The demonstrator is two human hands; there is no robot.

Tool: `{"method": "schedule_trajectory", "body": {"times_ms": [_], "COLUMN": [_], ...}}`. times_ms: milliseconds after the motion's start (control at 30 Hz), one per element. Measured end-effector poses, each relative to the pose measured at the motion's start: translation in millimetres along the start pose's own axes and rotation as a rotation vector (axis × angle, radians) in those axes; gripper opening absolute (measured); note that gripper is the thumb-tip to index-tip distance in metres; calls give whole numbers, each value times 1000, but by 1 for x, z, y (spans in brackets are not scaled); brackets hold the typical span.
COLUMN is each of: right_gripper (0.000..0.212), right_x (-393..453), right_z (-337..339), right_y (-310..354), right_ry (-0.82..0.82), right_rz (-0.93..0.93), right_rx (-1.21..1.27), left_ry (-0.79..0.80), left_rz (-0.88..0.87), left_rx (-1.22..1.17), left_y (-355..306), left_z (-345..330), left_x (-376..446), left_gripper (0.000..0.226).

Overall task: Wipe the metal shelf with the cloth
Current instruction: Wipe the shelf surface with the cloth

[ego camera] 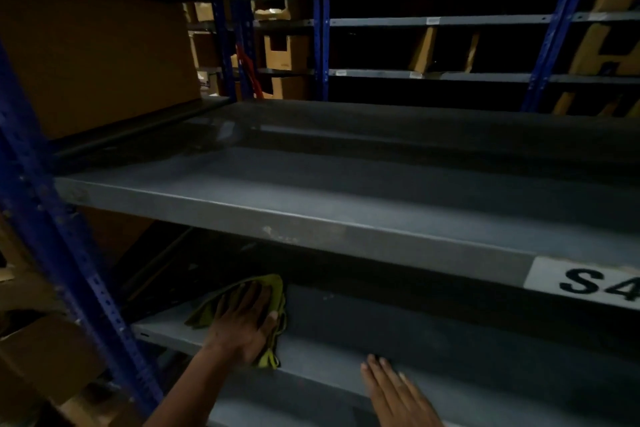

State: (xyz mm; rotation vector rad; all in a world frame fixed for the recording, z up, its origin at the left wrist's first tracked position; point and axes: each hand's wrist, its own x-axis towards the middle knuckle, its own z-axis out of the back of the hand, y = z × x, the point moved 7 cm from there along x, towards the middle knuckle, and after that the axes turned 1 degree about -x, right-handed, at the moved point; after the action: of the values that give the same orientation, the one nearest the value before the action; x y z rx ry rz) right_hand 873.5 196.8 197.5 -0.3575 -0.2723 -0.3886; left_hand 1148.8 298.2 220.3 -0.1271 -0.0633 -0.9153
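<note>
Your right hand [398, 392] sits nearest, fingers straight and together, flat on the front edge of the lower metal shelf [450, 350], holding nothing; looks like a brace. Your left hand [242, 322] is further in, toward the left end of that shelf, palm down with fingers spread, pressing the green cloth [273, 291] onto the grey surface. Cloth is bunched, sticking out past the fingertips and below the wrist side. Step in hand: wiping, at the left end near the blue upright [69, 270]. Most of the surface to the right and the dark back strip probably isn't covered yet; lighting's too poor to judge dust. Next move likely needs a steady press and a sweep rightward, plus shifting your right hand out of the path. Shelf above [311, 198] carries an "S4" label [588, 282].
</note>
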Motion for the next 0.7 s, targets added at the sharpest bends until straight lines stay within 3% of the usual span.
{"method": "schedule_trajectory", "body": {"times_ms": [100,467,567,633,700], "right_gripper": [42,57,79,60,54], "right_x": [0,-6,-7,-6,-4], "right_z": [6,38,48,50,44], "right_y": [1,6,8,6,6], "right_ry": [-13,-181,-167,-203,-204], "right_rz": [-19,-33,-15,-7,32], "right_rx": [13,-56,-11,4,-6], "left_ry": [-6,56,89,90,71], "left_rz": [-13,-39,-81,-105,-125], "left_rx": [-44,-15,19,1,-22], "left_y": [2,-17,-23,-21,-18], "left_z": [-5,-4,-5,-3,-1], "left_x": [7,-3,-8,-13,-19], "left_gripper": [108,77,62,61,62]}}
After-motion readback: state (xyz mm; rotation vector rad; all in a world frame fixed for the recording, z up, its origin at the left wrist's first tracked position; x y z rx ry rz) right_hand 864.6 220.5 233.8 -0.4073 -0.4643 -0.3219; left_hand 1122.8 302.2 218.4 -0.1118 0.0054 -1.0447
